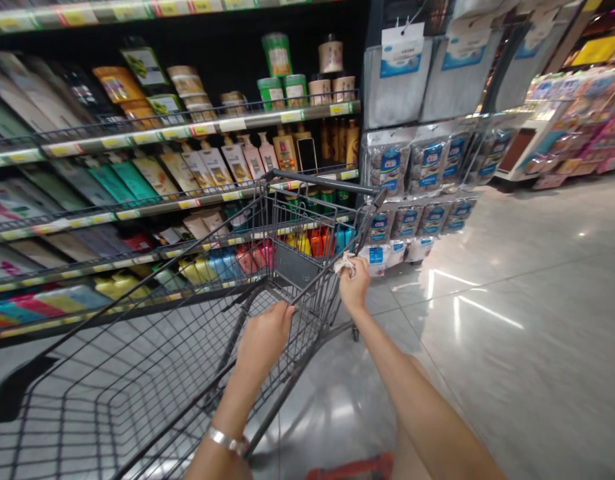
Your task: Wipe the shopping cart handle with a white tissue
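A dark wire shopping cart (152,373) stands side-on in front of me, its basket showing bare wire mesh. My left hand (264,337), with a silver band on the wrist, is closed around the cart's near top rail. Farther along that rail, toward the handle (327,183), my right hand (354,285) is closed on a crumpled whitish cloth or tissue (346,264). The cloth is bunched at the fingers, against the rail. A grey seat panel (294,267) sits inside the cart, just beyond my hands.
Shelves (207,127) of bottles and tubs run behind the cart. Grey packets (387,167) hang at the shelf end. Shiny tiled floor (527,320) stretches right toward a display of colourful packages (572,127). Something red (357,467) lies at the bottom edge, partly cut off.
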`<state>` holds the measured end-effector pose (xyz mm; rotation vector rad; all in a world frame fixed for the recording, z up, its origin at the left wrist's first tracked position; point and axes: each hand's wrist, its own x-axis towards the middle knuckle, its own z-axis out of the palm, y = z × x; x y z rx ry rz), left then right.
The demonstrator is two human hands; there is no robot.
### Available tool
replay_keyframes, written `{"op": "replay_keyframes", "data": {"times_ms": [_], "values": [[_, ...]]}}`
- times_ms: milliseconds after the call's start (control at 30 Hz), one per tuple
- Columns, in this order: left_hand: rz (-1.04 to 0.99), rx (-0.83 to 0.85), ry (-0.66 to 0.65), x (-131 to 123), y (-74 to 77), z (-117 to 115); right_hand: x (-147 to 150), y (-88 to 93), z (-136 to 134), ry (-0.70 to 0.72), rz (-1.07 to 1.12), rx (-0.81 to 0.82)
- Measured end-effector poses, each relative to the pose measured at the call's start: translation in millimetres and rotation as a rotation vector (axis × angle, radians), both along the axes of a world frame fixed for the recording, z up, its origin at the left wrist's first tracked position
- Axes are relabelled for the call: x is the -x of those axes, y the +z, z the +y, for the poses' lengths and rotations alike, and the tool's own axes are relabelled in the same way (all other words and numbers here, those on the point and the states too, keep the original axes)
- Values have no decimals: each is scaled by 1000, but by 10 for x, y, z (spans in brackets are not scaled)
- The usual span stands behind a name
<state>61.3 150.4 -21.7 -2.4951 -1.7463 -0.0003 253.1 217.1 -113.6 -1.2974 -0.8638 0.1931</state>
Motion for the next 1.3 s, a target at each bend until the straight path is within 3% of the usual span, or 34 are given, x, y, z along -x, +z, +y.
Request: {"op": "replay_keyframes", "data": {"times_ms": [133, 233, 300, 433, 533, 600, 700, 933, 1067, 1167, 1300], "values": [[30, -23, 6, 26, -11, -17, 23, -190, -129, 61, -12, 30], [65, -40, 16, 8, -31, -38, 15, -262, -186, 26, 33, 43], [101, -47, 30, -19, -39, -57, -60, -195, -159, -49, 84, 37], [117, -42, 37, -68, -25, -99, -331, 139, 42, -195, 114, -15], [95, -23, 33, -79, -11, -126, -458, 303, 168, -191, 63, -21], [81, -6, 33, -80, -10, -139, -454, 284, 173, -158, 40, -10], [81, 4, 34, -82, -15, -153, -348, 84, 77, -113, 21, 4], [72, 7, 41, -123, -3, -155, 70, -593, -240, -24, 59, 84], [69, -12, 43, -139, -8, -153, 195, -763, -359, 21, 86, 121], [80, -28, 40, -138, -19, -157, 99, -634, -316, -12, 101, 121], [102, -39, 38, -128, -30, -168, -220, -164, -72, -160, 136, 95]]}}
